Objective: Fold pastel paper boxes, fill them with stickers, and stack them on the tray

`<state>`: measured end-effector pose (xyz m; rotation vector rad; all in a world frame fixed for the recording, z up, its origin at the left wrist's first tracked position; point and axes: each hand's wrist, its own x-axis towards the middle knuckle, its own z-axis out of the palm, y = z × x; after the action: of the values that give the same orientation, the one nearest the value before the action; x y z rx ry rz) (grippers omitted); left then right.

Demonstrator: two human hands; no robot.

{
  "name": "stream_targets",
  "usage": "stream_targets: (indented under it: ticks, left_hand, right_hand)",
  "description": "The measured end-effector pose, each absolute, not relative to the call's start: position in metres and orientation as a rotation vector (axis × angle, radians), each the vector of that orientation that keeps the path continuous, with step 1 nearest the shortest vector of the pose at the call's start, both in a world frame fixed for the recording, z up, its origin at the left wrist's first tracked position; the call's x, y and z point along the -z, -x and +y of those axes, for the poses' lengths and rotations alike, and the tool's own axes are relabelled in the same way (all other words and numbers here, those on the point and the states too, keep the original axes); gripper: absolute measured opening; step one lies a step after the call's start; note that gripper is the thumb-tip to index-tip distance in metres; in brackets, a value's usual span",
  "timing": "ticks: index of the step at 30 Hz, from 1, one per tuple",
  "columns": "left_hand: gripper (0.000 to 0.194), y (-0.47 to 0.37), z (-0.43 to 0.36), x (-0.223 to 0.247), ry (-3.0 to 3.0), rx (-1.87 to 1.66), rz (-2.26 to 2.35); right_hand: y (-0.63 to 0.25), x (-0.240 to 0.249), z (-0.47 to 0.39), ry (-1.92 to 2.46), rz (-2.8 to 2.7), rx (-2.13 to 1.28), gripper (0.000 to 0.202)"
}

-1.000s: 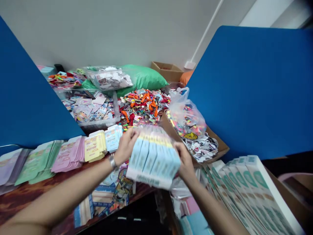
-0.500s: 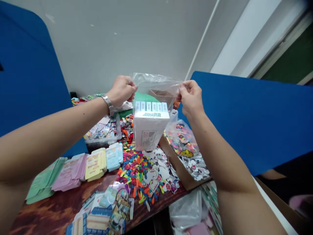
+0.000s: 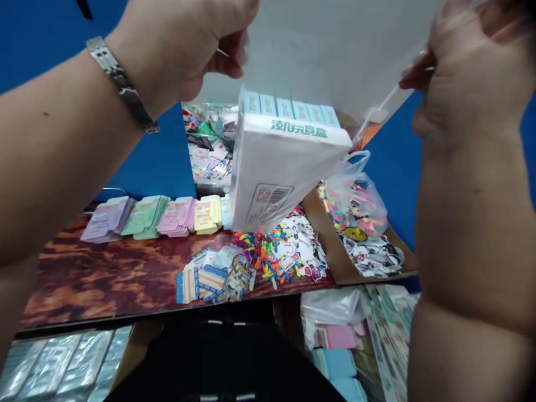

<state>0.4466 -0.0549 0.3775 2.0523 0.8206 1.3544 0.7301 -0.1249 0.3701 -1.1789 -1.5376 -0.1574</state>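
Observation:
A clear plastic bag (image 3: 364,120) hangs between my two raised hands. My left hand (image 3: 196,44) pinches its upper left edge, and a silver watch band circles that wrist. My right hand (image 3: 464,67), partly blurred, is closed on the bag's upper right edge. Inside the bag a white box (image 3: 268,162) hangs tilted above the table, with green lettering and a barcode label on its front. A row of light blue small boxes (image 3: 285,109) shows along the white box's top.
On the dark red table (image 3: 104,273) lie stacks of pastel cards (image 3: 144,215), loose picture cards (image 3: 215,273), colourful balloons (image 3: 263,245) and stickers (image 3: 297,240). A cardboard box (image 3: 330,245) holds a filled plastic bag (image 3: 355,206). Blue partitions (image 3: 397,162) stand on both sides.
Both hands have come up and closer to the camera, bringing the bag and white box with them. The view has tilted down, showing the table's front edge and the boxes below.

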Motion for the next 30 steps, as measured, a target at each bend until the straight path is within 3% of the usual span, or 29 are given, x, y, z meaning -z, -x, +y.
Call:
stream_targets:
  ticks: [6, 14, 20, 24, 30]
  left_hand:
    - [0.022, -0.441, -0.058, -0.351, -2.091, -1.301, 0.496]
    - [0.025, -0.466, -0.038, -0.267, -1.592, -1.040, 0.314]
    - [0.031, -0.482, -0.039, -0.252, -1.396, -0.967, 0.271]
    - [0.029, -0.484, -0.041, -0.254, -1.344, -0.916, 0.287]
    - [0.020, -0.476, -0.042, -0.261, -1.288, -0.819, 0.253]
  right_hand:
    - [-0.716, -0.346, -0.162, 1.096, -1.436, 0.262, 0.008]
    - [-0.722, -0.305, -0.185, 1.538, -1.336, 0.122, 0.010]
    - [-0.684, -0.309, -0.180, 1.423, -1.600, 0.944, 0.026]
    - [-0.640, -0.300, -0.150, 1.167, -2.140, 1.046, 0.020]
    - [-0.627, -0.294, -0.111, 1.196, -2.128, 1.245, 0.020]
